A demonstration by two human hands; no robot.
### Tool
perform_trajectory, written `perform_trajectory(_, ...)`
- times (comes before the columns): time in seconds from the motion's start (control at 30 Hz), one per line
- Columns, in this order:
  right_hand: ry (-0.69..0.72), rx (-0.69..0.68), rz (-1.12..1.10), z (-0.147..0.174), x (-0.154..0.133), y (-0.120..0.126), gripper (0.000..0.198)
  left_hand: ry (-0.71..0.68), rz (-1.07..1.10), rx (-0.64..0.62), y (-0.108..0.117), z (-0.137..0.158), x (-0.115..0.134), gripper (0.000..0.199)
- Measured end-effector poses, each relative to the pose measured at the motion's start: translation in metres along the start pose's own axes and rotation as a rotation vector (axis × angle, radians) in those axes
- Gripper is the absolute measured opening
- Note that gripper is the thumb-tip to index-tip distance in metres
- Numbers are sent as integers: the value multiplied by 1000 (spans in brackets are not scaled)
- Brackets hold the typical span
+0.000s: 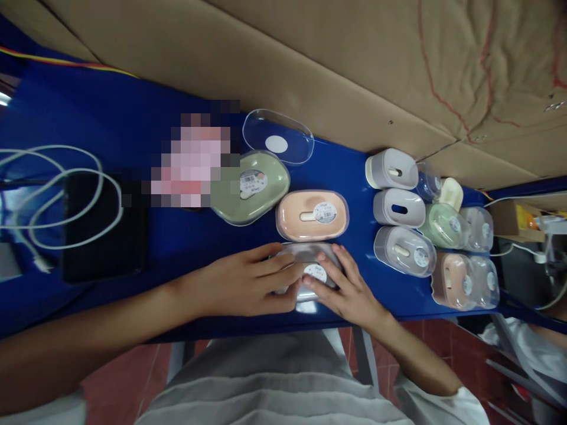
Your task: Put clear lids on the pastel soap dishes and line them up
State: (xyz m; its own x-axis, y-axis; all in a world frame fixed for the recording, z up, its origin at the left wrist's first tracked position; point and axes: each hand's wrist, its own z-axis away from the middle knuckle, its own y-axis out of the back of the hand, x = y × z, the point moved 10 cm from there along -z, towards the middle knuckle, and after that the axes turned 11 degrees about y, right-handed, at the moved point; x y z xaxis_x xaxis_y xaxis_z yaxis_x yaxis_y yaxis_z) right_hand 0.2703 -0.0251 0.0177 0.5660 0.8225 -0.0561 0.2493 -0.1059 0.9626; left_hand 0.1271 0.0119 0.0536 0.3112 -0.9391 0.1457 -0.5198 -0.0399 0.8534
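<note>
In front of me on the blue table, a grey oval box (pixel 305 254) with a clear lid and a pale printed sticker (pixel 315 273) lies between my hands. My left hand (pixel 270 283) grips its left side, with fingertips bent over the lid close to the sticker. From the right, my right hand (pixel 348 289) holds the box, its fingers across the lid and touching the sticker's edge. The fingers cover much of the box. Just behind it stands a peach oval box (pixel 292 219) with a clear lid and a sticker. A green lidded box (pixel 270 192) sits behind that, to the left.
A loose clear lid (pixel 299 133) lies at the back. On the right stand several grey boxes (pixel 394 206), more green and peach boxes, and clear lids (pixel 485 280). To the left are a black flat object (pixel 101 236) and a white cable (pixel 57 147). A cardboard wall (pixel 310 77) borders the table.
</note>
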Motion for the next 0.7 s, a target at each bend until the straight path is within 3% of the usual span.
perform_trajectory(0.27,8,19,-54,-6,2,11,47,15,13,41,1,2,1,10)
perform_trajectory(0.7,-38,-28,-92,-10,-2,17,48,9,64,28,2,-1,-1,7)
